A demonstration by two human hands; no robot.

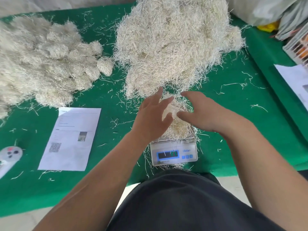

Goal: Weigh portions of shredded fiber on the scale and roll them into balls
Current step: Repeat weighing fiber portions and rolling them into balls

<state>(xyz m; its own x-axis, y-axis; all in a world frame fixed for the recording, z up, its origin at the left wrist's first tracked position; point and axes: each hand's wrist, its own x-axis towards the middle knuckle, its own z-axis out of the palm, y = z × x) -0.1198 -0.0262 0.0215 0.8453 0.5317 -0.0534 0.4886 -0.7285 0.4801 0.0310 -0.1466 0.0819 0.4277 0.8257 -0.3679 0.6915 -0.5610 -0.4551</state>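
Pale fibre wad (pixel 173 109) caught between both hands, directly above scale (pixel 174 150) pan, w/ more fibre heaped on pan just beneath. L hand (pixel 150 117) on wad's left flank, fingers straight and spread, pressing inward; not curled round anything. R hand (pixel 202 112) on right flank, fingers likewise extended, thumb touching wad's near edge; pressing, not pinching. Wad roughly as wide as deep, no clear long axis; sits dead centre of the gap, equally close to each palm, so prob. either could close first. Readout on scale front, nearer than both hands, too blurred to read. Judged step: portion weighed or nearly so, about to be gathered and rolled; cupping inward from both sides looks like what's needed, lifting straight up off pan. Risk: loose strands trailing over pan edge may drop.

Beyond fingertips, touching far side of wad: big loose pile (pixel 176 44), supply. Far left of L hand, well apart: finished balls (pixel 50 60) in a mound. Near left of L hand: printed sheet (pixel 70 139) flat on green cloth (pixel 241 122).
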